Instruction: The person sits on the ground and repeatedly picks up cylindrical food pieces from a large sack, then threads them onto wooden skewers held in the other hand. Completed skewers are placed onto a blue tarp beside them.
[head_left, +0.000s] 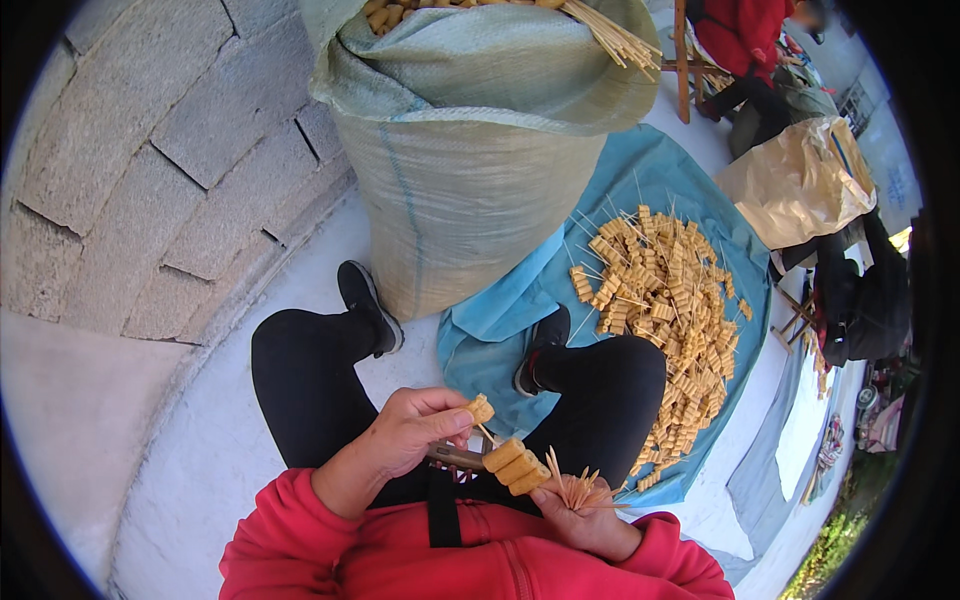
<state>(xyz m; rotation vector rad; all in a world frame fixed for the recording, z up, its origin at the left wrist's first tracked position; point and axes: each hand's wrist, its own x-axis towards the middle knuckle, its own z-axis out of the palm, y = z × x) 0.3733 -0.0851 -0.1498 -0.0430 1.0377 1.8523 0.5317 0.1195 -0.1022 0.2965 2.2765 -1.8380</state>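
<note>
My left hand (405,430) pinches a small tan, ridged food piece (481,408) between thumb and fingers. The piece is at the tip of a thin wooden skewer (487,433), which leads down to several tan food pieces (516,466) threaded side by side. My right hand (588,520) is closed around a bundle of bare wooden skewers (572,488), whose pointed ends fan upward. The threaded pieces rest against its thumb side, and that hand appears to hold the loaded skewer too. Both hands are above my lap.
A large woven sack (480,190) stands ahead, with tan pieces and loose sticks (610,35) on top. To its right, a heap of loaded skewers (680,320) covers part of a teal cloth (490,360). A block wall (160,170) rises at left. Another person (745,45) sits far right.
</note>
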